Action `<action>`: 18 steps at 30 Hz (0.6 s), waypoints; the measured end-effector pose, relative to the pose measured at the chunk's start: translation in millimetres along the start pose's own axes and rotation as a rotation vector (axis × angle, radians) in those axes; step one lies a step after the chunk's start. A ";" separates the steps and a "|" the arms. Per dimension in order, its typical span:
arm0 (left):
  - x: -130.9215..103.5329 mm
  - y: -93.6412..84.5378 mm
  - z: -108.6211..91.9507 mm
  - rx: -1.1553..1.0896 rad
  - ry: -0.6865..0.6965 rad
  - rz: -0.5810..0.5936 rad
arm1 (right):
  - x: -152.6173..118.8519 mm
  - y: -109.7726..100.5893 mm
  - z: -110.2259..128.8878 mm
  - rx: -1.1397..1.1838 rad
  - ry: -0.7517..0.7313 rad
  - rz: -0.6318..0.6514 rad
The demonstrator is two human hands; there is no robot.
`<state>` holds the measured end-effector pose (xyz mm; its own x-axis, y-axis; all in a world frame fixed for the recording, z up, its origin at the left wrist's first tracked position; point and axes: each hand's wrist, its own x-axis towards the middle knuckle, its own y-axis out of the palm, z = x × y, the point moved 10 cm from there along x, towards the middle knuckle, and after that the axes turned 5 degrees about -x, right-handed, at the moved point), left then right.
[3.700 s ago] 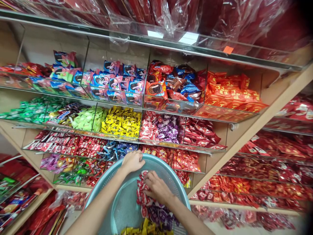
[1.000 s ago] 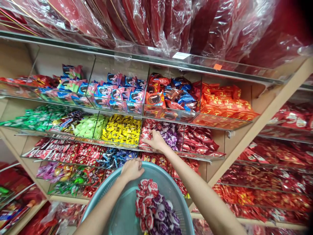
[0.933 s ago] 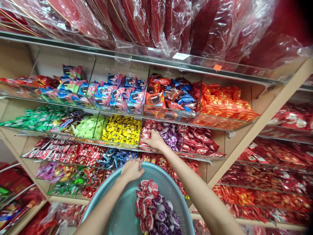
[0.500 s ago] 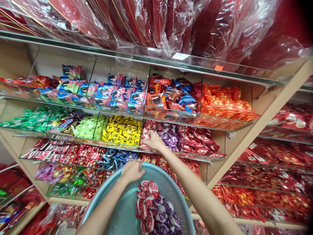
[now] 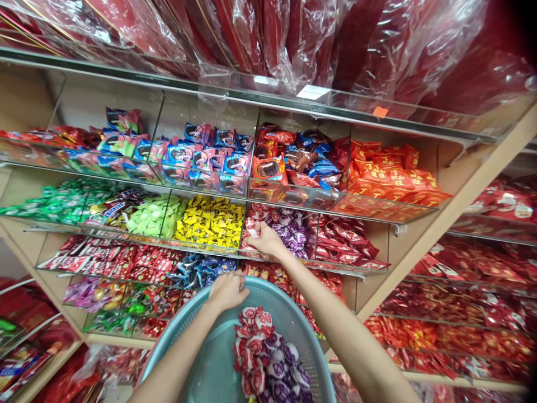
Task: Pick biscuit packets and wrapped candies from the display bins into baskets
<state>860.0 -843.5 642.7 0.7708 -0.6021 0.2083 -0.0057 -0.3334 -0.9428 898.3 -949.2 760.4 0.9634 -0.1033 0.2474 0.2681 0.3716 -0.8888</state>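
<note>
My left hand [image 5: 229,291] is closed over the far rim of a teal plastic basket [image 5: 176,330], gripping it. Inside the basket lies a pile of twist-wrapped candies, red-and-white candies [image 5: 251,347] on the left and purple-and-white candies [image 5: 283,364] on the right. My right hand [image 5: 267,240] reaches over the basket into a shelf compartment, its fingers touching red-and-white candies [image 5: 254,215]. Thumb and fingers are spread apart there, and the fingertips are partly lost among the wrappers. Purple candies [image 5: 293,235] lie just right of that hand.
Yellow-wrapped candies [image 5: 210,224] fill the compartment left of my right hand, behind a clear divider. Overhead run a glass shelf edge [image 5: 235,103] and packaged biscuits [image 5: 268,168]. A slanting wooden upright [image 5: 423,240] stands at right, with more red packets [image 5: 461,268] beyond.
The view has shifted very slightly. My right hand stays among the red-and-white candies with little visible movement, and my left hand keeps its grip on the basket rim.
</note>
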 end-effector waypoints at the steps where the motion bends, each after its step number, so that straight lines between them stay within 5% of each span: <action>1: 0.0 -0.3 -0.3 0.002 0.004 -0.004 | -0.5 -0.9 -0.9 0.003 0.001 0.001; 9: 0.3 -0.4 -0.8 0.023 0.002 -0.009 | -1.1 -0.9 4.9 -0.156 0.044 -0.025; 18: 0.2 0.2 -0.4 0.027 0.002 -0.003 | -0.5 -12.4 -12.1 -0.015 0.082 -0.098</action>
<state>859.9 -844.0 642.7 0.7693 -0.6027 0.2120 0.0139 -0.3159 -0.9487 894.5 -964.9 766.7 0.9291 -0.2137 0.3020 0.3607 0.3424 -0.8675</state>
